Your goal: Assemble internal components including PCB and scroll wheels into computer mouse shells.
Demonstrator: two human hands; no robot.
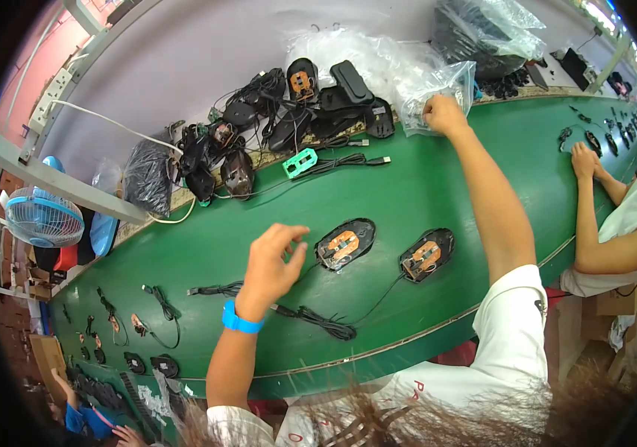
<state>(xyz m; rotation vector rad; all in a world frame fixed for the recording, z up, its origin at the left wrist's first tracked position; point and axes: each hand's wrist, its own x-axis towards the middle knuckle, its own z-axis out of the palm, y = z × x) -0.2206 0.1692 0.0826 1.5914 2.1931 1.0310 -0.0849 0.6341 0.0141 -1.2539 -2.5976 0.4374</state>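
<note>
My left hand (275, 262), with a blue band at its wrist, hovers over the green table. Its fingers are bent, with a gap between them and the thumb, and nothing shows in them. Just right of it lies an opened computer mouse (345, 244), a black shell with an orange-brown circuit board. A second opened mouse (427, 255) lies farther right, its black cable (326, 323) bundled nearer to me. At the table's far edge my right hand (445, 115) is at a clear plastic bag (423, 95), fingers curled together; what they pinch is too small to make out.
Black mouse shells and cables (266, 112) are heaped along the back. A green fixture (300, 162) lies before them. More mouse parts (158, 302) with cables lie at left. A fan (44, 217) stands far left. At right, a co-worker's hands (587, 161) are near several mice.
</note>
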